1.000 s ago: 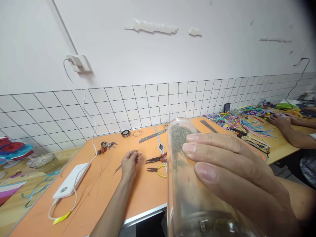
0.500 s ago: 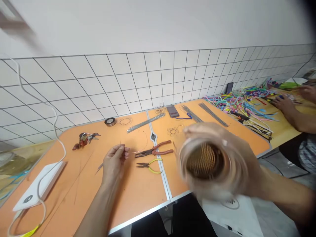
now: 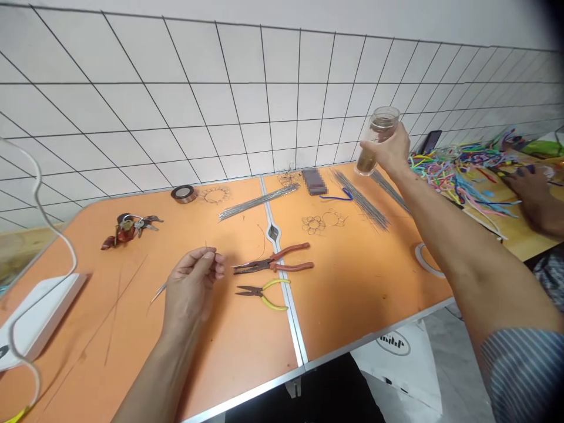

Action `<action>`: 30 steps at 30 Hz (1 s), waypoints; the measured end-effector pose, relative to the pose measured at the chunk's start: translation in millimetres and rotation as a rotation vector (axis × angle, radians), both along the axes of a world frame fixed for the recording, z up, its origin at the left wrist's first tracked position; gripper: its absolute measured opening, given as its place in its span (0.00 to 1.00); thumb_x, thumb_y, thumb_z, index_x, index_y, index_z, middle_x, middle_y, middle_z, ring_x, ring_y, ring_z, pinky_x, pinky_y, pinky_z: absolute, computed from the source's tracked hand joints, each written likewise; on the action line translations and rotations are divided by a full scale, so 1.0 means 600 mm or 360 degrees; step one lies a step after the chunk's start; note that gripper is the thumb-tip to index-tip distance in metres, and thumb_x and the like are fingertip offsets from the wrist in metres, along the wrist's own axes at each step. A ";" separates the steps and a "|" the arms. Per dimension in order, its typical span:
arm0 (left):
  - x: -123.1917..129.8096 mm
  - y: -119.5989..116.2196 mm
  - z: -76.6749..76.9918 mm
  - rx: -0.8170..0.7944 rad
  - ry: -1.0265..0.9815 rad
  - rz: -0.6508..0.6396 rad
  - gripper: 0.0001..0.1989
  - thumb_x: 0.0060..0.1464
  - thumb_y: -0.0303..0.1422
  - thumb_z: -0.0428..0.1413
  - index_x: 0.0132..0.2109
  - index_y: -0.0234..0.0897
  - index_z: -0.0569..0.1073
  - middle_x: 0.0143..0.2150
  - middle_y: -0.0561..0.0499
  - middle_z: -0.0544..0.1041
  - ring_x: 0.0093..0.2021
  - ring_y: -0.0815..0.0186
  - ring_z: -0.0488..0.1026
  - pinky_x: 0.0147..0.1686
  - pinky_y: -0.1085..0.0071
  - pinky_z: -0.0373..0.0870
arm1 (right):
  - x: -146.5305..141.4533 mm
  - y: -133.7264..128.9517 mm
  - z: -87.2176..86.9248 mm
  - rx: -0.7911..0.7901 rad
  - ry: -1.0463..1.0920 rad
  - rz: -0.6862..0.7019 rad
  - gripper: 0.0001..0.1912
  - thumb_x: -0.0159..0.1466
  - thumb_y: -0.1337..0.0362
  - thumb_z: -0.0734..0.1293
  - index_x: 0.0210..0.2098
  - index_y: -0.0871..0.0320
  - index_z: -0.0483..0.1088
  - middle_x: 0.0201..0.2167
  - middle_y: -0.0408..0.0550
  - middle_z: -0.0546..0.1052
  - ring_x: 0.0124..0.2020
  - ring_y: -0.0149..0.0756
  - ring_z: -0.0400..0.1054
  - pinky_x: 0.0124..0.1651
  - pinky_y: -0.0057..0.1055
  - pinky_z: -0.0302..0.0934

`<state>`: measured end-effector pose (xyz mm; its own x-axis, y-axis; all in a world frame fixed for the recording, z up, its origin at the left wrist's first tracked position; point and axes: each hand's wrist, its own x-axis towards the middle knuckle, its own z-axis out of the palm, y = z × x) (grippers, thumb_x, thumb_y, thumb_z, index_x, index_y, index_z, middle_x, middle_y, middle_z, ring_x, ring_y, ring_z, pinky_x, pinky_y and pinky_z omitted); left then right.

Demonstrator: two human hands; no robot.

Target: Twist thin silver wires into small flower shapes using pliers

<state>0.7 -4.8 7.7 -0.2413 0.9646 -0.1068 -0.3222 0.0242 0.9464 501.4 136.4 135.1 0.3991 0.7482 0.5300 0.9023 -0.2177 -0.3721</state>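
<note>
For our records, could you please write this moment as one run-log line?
left hand: holding thin wire | right hand: holding clear bottle | on orange table: red-handled pliers, yellow-handled pliers

Pliers [image 3: 265, 265] lie across the counter's [image 3: 343, 317] middle seam [image 3: 294, 320], behind a second pair [image 3: 252, 291], with the left hand [image 3: 189, 282] to their left. Keys [image 3: 137, 225] sit toward the left edge; a tape roll [image 3: 184, 197] rests near the back edge, left of a wire bundle [image 3: 259, 202]. At right, a jar [image 3: 382, 122] is in the right hand [image 3: 392, 154].

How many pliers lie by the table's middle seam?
2: the red-handled pliers, and the yellow-handled pliers just below them in the picture. No others show there.
</note>
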 end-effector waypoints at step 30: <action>0.005 0.009 0.015 0.0094 -0.0008 0.0090 0.05 0.55 0.29 0.68 0.38 0.37 0.78 0.29 0.51 0.82 0.23 0.72 0.73 0.25 0.77 0.68 | -0.181 -0.120 -0.045 -0.0194 0.0352 0.0754 0.24 0.75 0.66 0.71 0.68 0.65 0.71 0.59 0.57 0.83 0.56 0.39 0.78 0.60 0.36 0.70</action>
